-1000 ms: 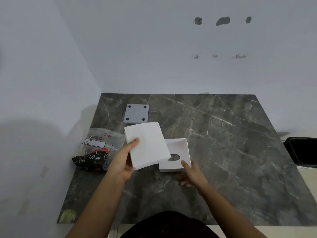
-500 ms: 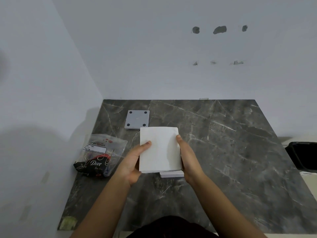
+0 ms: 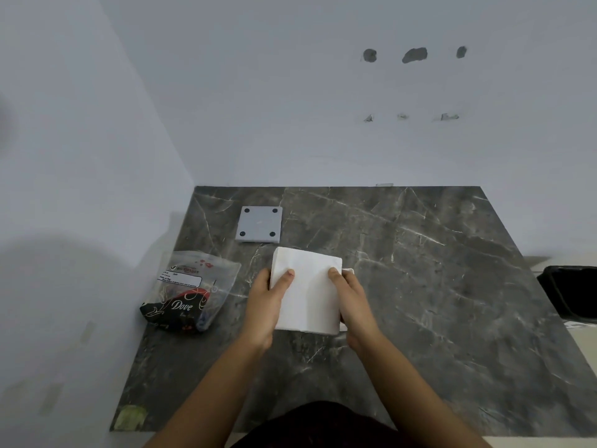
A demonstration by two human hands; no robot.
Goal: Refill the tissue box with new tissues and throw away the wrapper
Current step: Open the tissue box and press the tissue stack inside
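Observation:
A white stack of tissues (image 3: 308, 292) is held flat between both hands above the middle of the dark marble table (image 3: 436, 286). My left hand (image 3: 266, 302) grips its left edge with the thumb on top. My right hand (image 3: 352, 300) grips its right edge. The white tissue box (image 3: 348, 271) lies under the stack, almost wholly hidden, with only slivers showing at the right. The clear plastic wrapper (image 3: 190, 291) with black Dove print lies to the left. The grey box base plate (image 3: 259, 224) with dark corner pads lies behind.
White walls bound the table at the back and left. A black bin (image 3: 571, 294) stands off the table's right edge. A bit of yellowish tape (image 3: 130, 417) sticks at the near left corner.
My right hand left the tissue box and took the stack's right edge. Both hands moved the stack over the box, which is now nearly covered.

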